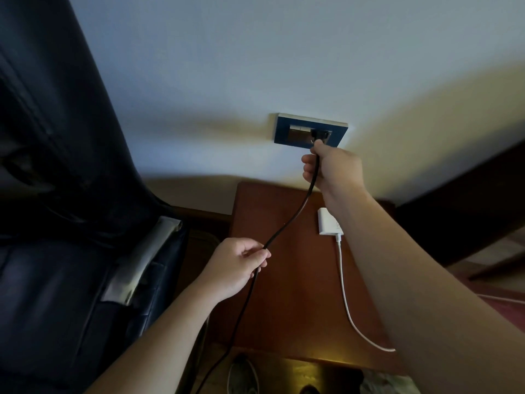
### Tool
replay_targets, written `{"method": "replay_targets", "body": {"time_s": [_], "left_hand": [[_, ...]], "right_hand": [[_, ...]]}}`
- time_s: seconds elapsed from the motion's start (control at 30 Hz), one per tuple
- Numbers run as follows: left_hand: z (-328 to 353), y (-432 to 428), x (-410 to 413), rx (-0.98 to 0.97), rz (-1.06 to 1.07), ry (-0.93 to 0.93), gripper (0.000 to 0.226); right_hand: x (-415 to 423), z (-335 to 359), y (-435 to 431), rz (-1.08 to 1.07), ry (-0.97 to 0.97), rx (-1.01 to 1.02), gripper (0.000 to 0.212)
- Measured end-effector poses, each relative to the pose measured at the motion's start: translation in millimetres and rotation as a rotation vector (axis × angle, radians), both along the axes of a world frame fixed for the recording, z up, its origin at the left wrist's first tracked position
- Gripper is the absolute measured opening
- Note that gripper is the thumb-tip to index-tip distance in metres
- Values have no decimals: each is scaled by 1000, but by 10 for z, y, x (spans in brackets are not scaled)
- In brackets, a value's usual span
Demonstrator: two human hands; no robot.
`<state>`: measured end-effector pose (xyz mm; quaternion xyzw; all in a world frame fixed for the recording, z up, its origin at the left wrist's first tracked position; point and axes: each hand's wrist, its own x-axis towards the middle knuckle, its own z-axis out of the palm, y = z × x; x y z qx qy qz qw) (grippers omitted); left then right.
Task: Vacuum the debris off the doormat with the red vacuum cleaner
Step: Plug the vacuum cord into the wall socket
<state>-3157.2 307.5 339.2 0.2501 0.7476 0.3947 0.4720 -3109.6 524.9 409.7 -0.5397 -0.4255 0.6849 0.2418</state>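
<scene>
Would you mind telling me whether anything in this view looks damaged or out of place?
The dark sofa shows a pale, ragged grey strip along its arm edge, which looks like worn or peeled covering. Otherwise nothing stands out: the right hand grips the black cord at the wall socket.

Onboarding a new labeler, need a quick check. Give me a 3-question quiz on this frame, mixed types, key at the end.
1. True or false: the left hand holds nothing.
2. What does the right hand hold at the wall socket? A) the black cord, just below its plug B) a phone C) a screwdriver
3. Fill in: the white charger lies on the brown wooden ___.
Key: 1 false, it pinches the black cord. 2 A. 3 table.
</scene>
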Motion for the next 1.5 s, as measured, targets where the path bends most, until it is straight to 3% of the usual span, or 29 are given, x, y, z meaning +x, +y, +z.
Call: {"method": "replay_targets", "body": {"time_s": [0.13, 0.33, 0.43, 0.5, 0.57, 0.63, 0.77, 0.83, 1.2, 1.4, 1.5], "left_hand": [[-27, -51, 19, 21, 9, 10, 12], [31, -89, 43, -9, -35, 68, 68], [164, -93, 26, 2, 4, 72, 80], [288, -87, 11, 6, 32, 68, 86], [418, -77, 4, 20, 38, 89, 83], [562, -73, 14, 10, 36, 122, 79], [838, -93, 43, 19, 31, 170, 75], [998, -126, 60, 19, 17, 213, 72], [1917, -435, 55, -120, -92, 714, 57], [2613, -640, 34, -222, -119, 891, 55], [2940, -778, 76, -248, -121, 958, 54]], "right_hand": [[41, -38, -66, 49, -55, 75, 14], [134, -3, -170, 87, -170, 231, 48], [187, 93, -226, 122, -216, 326, 50], [223, 184, -258, 166, -226, 381, 40], [271, 269, -293, 213, -235, 437, 28], [326, 367, -348, 273, -260, 512, 29], [456, 567, -447, 425, -391, 665, 57], [535, 682, -496, 495, -448, 704, 61], [873, 1640, -899, 779, -637, 1069, 51], [967, 2205, -1102, 853, -676, 1148, 54], [1035, 2440, -1190, 895, -745, 1173, 40]]}}
